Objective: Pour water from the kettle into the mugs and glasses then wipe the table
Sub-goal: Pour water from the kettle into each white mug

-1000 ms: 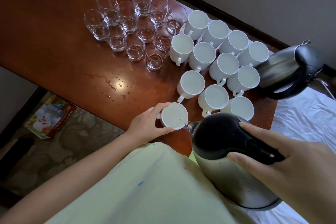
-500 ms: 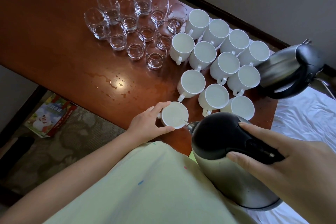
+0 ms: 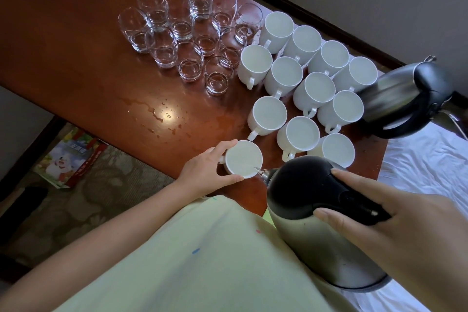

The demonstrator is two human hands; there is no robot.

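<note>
- Right now the right hand (image 3: 395,225) is wrapped around the black handle of a steel kettle (image 3: 316,230), thumb on the near side and fingers over the top, holding it tipped with the spout toward the left.
- A thin stream of water runs from the spout into the near mug (image 3: 243,157), which stands by the table's front edge, apart from the rest.
- The left hand (image 3: 205,172) cups that mug from its left side, thumb along the near rim and fingers curled round the far side, steadying it on the table (image 3: 76,33).
- Behind it a cluster of white mugs (image 3: 304,78) stands in close rows, handles mostly pointing toward the near side; their insides look pale, and whether each holds water cannot be told.
- To the left of the mugs a group of clear glasses (image 3: 187,30) stands packed together, several with a little water in the bottom.
- A second kettle (image 3: 400,99), steel with a black lid and handle, sits at the right end of the table, just beside the farthest-right mugs.
- A spill of water (image 3: 157,114) glints on the dark wood between the glasses and the front edge.
- A colourful box (image 3: 68,157) lies on the carpet below the table's left side.
- White bedding (image 3: 428,159) shows at the right.
</note>
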